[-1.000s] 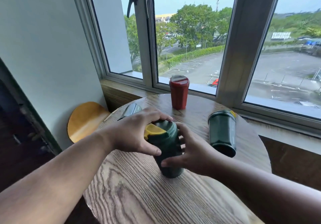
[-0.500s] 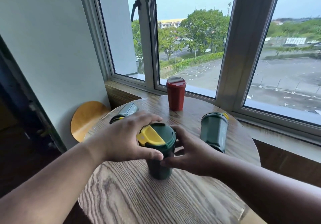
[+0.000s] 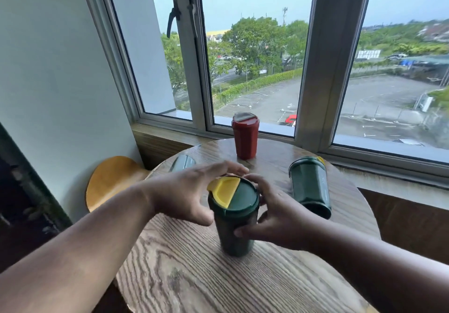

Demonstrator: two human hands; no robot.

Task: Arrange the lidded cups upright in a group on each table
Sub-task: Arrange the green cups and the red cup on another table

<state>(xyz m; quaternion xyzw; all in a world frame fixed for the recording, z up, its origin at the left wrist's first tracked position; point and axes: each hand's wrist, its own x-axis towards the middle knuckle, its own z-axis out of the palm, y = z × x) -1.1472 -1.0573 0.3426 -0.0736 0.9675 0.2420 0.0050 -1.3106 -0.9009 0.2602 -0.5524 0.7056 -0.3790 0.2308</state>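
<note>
Fingers of left hand curled loosely over far rim of green cup, thumb down beside lid's left edge; whether actually pressing on it, hard to tell. Fingers of right hand wrapped round lid's right side, thumb laid across cup wall lower down, clearly gripping. Cup upright on round wooden table, near middle, dark green with a green lid bearing a yellow flap on left half. Just right of right hand, second green cup, leaning, lid end toward window, base toward camera. Beyond hands, red cup upright near table's far edge, grey-topped lid. Left of that, partly hidden behind left hand, grey-green cup lying on its side at table's left rim. Off table to left, yellow round stool seat against wall. Behind all, window frame.
</note>
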